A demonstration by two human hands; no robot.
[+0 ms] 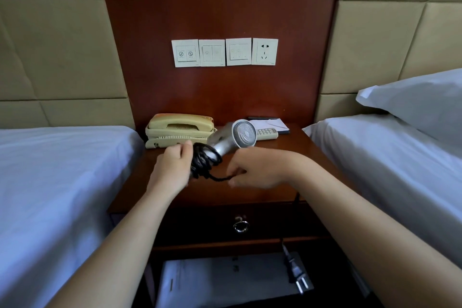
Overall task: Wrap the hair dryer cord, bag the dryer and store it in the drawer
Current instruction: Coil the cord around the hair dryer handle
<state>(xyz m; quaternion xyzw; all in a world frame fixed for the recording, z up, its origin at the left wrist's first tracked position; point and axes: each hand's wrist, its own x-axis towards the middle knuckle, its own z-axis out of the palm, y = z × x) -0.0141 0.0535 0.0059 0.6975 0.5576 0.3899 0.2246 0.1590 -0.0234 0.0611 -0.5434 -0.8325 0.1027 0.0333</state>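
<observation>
Gripping dryer (225, 144), left hand (172, 165) hovers over nightstand (300, 140); right hand (255, 170) pinches cord (217, 178).

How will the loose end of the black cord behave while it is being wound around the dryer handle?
Probably floppy: the cord sags from the dryer in the left hand to the right hand. The plug hangs free below the nightstand top, so it will likely swing and may knock the drawer.

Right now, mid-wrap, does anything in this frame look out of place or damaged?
Nothing looks damaged or spilled. The one loose item is the plug, dangling off the nightstand front edge, below the closed drawer, since the cord is only partly wound on the hair dryer handle.
</observation>
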